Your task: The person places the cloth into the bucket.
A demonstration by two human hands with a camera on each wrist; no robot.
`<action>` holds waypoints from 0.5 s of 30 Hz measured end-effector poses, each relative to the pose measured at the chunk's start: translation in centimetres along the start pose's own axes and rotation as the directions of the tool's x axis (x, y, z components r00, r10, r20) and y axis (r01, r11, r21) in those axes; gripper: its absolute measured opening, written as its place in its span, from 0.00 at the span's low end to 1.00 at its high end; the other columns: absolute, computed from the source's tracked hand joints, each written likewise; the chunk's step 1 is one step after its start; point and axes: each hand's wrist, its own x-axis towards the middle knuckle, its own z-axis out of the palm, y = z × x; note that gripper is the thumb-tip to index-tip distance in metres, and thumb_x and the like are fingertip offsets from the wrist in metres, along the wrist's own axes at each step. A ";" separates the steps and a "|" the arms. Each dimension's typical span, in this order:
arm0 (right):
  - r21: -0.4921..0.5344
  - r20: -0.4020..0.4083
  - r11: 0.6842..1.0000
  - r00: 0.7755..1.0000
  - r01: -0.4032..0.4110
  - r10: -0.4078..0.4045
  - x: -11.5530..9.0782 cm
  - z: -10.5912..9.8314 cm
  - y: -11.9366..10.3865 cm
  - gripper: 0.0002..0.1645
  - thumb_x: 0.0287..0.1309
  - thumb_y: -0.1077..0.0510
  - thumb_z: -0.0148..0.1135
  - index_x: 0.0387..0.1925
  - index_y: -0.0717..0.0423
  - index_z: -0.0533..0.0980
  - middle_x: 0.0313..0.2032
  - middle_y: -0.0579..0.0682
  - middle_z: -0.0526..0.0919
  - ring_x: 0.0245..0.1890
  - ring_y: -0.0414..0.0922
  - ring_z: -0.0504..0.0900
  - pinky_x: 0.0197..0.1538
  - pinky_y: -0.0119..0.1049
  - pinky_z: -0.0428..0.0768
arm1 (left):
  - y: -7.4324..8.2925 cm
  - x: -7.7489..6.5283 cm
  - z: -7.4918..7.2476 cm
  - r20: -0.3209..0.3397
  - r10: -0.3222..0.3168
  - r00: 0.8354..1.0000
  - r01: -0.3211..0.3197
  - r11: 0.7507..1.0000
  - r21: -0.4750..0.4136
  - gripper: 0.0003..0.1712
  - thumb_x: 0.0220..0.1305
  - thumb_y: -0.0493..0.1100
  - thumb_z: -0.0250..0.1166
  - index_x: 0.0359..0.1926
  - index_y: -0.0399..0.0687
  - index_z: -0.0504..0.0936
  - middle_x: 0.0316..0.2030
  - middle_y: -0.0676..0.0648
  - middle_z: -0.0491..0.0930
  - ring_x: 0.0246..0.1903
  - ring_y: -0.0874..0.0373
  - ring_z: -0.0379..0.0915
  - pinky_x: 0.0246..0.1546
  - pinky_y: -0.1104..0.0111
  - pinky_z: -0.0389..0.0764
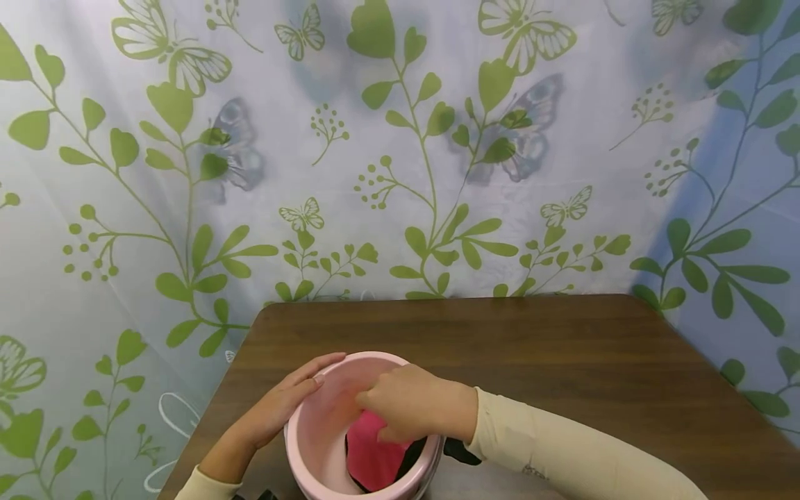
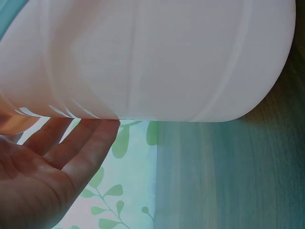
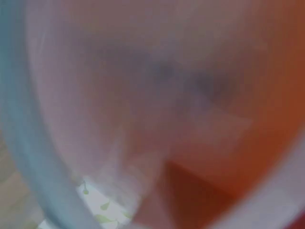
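Note:
A round pink bucket [image 1: 298,444] stands at the table's near edge in the head view. My left hand [image 1: 284,403] rests on its left side, thumb at the rim. In the left wrist view the straight fingers [image 2: 90,148] touch the bucket's pale outer wall [image 2: 167,62]. Inside the mouth is a pink cloth-like piece [image 1: 371,455] with a black edge. My right hand [image 1: 409,403] reaches over the rim with curled fingers and grips the piece's upper part; the fingertips are hidden. The right wrist view is blurred, showing the bucket's inner wall [image 3: 95,95].
The brown wooden table [image 1: 531,347] stretches behind and to the right of the bucket. A curtain [image 1: 400,167] with green leaves and butterflies hangs behind it. A small black object [image 1: 461,453] shows beneath the right sleeve [image 1: 531,430].

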 end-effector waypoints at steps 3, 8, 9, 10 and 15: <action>0.040 -0.007 0.999 1.000 -0.013 0.013 -0.5 -0.4 0.1 0.20 0.53 0.42 0.76 0.45 0.41 0.81 0.30 0.33 0.81 0.34 0.34 0.79 0.36 0.32 0.78 | -0.1 0.0 -0.1 0.002 0.005 1.000 -0.005 1.000 -0.002 0.28 0.82 0.43 0.44 0.78 0.45 0.59 0.75 0.38 0.56 0.66 0.59 0.66 0.60 0.69 0.72; 0.153 -0.033 0.988 0.999 0.000 0.005 -1.8 -1.0 0.9 0.25 0.59 0.41 0.73 0.55 0.41 0.80 0.42 0.33 0.82 0.43 0.33 0.79 0.42 0.30 0.79 | -0.2 -0.2 -0.3 -0.002 0.008 1.000 -0.008 1.000 0.004 0.27 0.82 0.43 0.43 0.78 0.44 0.59 0.74 0.37 0.58 0.65 0.58 0.67 0.60 0.69 0.72; 0.170 -0.039 0.985 0.999 0.008 -0.001 -2.1 -1.1 1.1 0.25 0.60 0.41 0.72 0.56 0.41 0.80 0.43 0.33 0.82 0.44 0.33 0.78 0.44 0.30 0.78 | -0.2 -0.3 -0.3 -0.003 0.007 1.000 -0.007 1.000 0.004 0.27 0.82 0.43 0.43 0.77 0.44 0.59 0.73 0.37 0.58 0.65 0.58 0.68 0.59 0.69 0.73; 0.184 -0.044 0.983 0.999 0.014 -0.006 -2.4 -1.1 1.3 0.25 0.60 0.41 0.71 0.57 0.42 0.79 0.43 0.33 0.81 0.44 0.33 0.77 0.45 0.30 0.77 | -0.2 -0.3 -0.3 -0.002 0.006 1.000 -0.006 1.000 0.004 0.27 0.82 0.43 0.43 0.78 0.44 0.59 0.73 0.37 0.58 0.64 0.58 0.68 0.59 0.69 0.73; 0.244 -0.063 0.970 0.997 -0.022 0.038 -4.1 -1.2 2.1 0.26 0.63 0.43 0.69 0.60 0.44 0.78 0.50 0.37 0.81 0.53 0.39 0.77 0.56 0.36 0.76 | 0.0 -0.5 -0.3 -0.013 0.009 1.000 -0.008 0.999 0.039 0.27 0.82 0.42 0.44 0.77 0.45 0.60 0.74 0.37 0.57 0.66 0.61 0.65 0.60 0.71 0.71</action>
